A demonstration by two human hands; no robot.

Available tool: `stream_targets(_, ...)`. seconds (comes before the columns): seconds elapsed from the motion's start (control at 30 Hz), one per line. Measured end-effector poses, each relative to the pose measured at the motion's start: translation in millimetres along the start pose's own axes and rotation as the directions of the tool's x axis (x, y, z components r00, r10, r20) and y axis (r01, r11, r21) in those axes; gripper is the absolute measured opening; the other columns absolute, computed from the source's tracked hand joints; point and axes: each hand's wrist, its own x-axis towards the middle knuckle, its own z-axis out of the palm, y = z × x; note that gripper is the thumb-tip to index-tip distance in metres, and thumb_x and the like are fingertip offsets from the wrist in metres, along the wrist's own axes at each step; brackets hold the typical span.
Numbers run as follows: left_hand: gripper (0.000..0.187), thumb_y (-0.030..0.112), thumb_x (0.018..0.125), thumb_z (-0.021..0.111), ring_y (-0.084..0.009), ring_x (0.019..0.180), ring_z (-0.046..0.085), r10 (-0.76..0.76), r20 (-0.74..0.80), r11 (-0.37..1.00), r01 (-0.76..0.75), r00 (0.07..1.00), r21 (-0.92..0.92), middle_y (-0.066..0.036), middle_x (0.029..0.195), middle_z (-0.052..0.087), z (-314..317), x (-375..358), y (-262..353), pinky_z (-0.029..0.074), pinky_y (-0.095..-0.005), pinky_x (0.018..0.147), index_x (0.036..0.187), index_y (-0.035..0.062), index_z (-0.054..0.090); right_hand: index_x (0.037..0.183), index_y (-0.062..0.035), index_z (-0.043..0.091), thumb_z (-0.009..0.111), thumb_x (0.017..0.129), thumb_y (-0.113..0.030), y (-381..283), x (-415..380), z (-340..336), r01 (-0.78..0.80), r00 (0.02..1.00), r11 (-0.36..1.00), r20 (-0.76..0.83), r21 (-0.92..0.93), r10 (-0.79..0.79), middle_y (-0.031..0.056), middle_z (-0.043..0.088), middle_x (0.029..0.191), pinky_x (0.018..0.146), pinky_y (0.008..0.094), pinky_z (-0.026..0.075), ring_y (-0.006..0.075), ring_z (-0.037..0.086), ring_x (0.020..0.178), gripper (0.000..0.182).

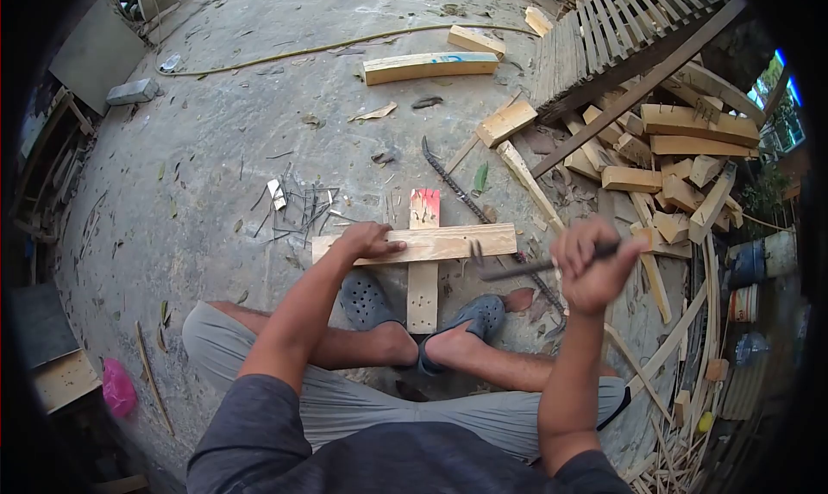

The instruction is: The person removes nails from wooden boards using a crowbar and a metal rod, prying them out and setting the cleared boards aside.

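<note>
A pale wooden plank (457, 242) lies crosswise over a second board (423, 283) that has a red-painted end with nails sticking out and holes near its lower end. My left hand (369, 240) grips the plank near its left end, fingers bent over the top face. Raised above the right side is my right hand (591, 261), closed around the handle of a hammer (526, 271). The hammer's head hangs close to the plank's right part in this view. Loose nails (302, 208) are scattered on the concrete left of the boards.
A long dark pry bar (455, 188) lies behind the boards. Wood offcuts (690, 132) are heaped at the right beside a slatted wooden frame (604, 37). Two blocks, including a long beam (429, 68), lie farther back near a yellow hose (328, 43). My clogs (366, 300) flank the lower board.
</note>
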Motion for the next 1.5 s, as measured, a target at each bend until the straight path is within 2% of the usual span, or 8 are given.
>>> stream_targets(0.27,0.088,0.081,0.096,0.034,-0.0368,0.092,0.075,-0.102,-0.172,0.986,0.122,0.98,0.11,-0.018,0.094,0.077,20,16,14,0.059,-0.0487,0.072,0.088,0.0068,0.081,0.067,-0.0174,0.037,0.045,0.092,-0.084,114,150,34,-0.347,0.913,0.937,-0.215,0.038,0.347,-0.0055,0.031,0.052,0.042,0.0291,0.032,0.0093,0.03,0.039,0.072)
stream_targets(0.57,0.086,0.083,0.092,0.042,-0.0341,0.078,0.075,-0.162,-0.315,0.978,0.194,0.935,0.073,-0.017,0.081,0.075,27,8,23,0.057,-0.0469,0.063,0.08,0.0069,0.08,0.068,-0.0176,0.037,0.046,0.094,-0.081,148,215,54,-0.333,0.853,0.929,-0.472,-0.16,0.224,-0.0052,0.032,0.055,0.041,0.0288,0.031,0.0098,0.031,0.041,0.069)
stream_targets(0.8,0.087,0.083,0.092,0.04,-0.0371,0.088,0.074,-0.238,-0.197,0.97,0.242,0.951,-0.004,-0.019,0.093,0.075,13,3,27,0.058,-0.0491,0.071,0.085,0.0053,0.079,0.071,-0.0071,0.039,0.039,0.11,-0.04,121,20,74,0.347,0.934,0.908,0.004,-0.232,-0.356,0.0039,0.037,0.056,0.048,0.034,0.034,0.0155,0.036,0.048,0.052)
stream_targets(0.87,0.078,0.076,0.094,0.046,-0.0392,0.099,0.071,-0.26,-0.218,0.965,0.26,0.941,-0.029,-0.021,0.111,0.071,10,-2,34,0.057,-0.0501,0.077,0.095,0.0047,0.078,0.061,-0.0097,0.043,0.051,0.103,-0.03,109,-37,87,0.437,0.892,0.618,0.227,-0.654,-0.391,0.0072,0.052,0.06,0.048,0.0371,0.041,0.0228,0.054,0.053,0.048)
stream_targets(0.97,0.049,0.052,0.096,0.061,-0.0443,0.122,0.06,-0.134,-0.444,0.989,0.089,0.886,-0.121,-0.021,0.141,0.057,1,5,46,0.052,-0.0522,0.095,0.113,0.0079,0.075,0.066,-0.0084,0.054,0.082,0.081,-0.036,143,-128,88,0.609,0.779,0.72,0.421,-0.331,-0.465,0.0074,0.05,0.065,0.06,0.043,0.051,0.0297,0.055,0.058,0.042)
stream_targets(1.03,0.034,0.033,0.094,0.07,-0.0452,0.136,0.049,0.138,-0.594,0.949,-0.277,0.792,-0.149,-0.018,0.156,0.044,14,31,41,0.045,-0.0535,0.106,0.121,0.0133,0.072,0.061,-0.0073,0.05,0.084,0.074,-0.028,122,-146,98,0.441,0.855,0.816,0.451,-0.375,-0.255,0.0067,0.047,0.065,0.073,0.043,0.05,0.0278,0.052,0.062,0.042)
stream_targets(1.23,0.024,0.009,0.089,0.065,-0.0319,0.13,0.056,0.432,-0.39,0.894,-0.445,0.813,0.064,-0.002,0.138,0.065,-9,72,49,0.041,-0.0527,0.108,0.106,0.0207,0.077,0.06,-0.0067,0.049,0.081,0.071,-0.017,85,-137,44,0.339,0.769,0.871,0.638,-0.355,-0.039,0.0071,0.047,0.067,0.08,0.044,0.049,0.0288,0.052,0.066,0.035)
stream_targets(1.5,0.023,0.006,0.088,0.06,-0.0218,0.093,0.073,-0.254,-0.286,0.62,-0.071,0.924,-0.781,-0.009,0.096,0.076,-18,74,28,0.056,-0.0329,0.083,0.105,-0.0022,0.074,0.058,-0.0045,0.046,0.066,0.086,-0.022,61,-46,16,0.126,0.872,0.981,0.488,-0.149,-0.038,0.0095,0.045,0.059,0.06,0.0397,0.04,0.0258,0.044,0.053,0.038)
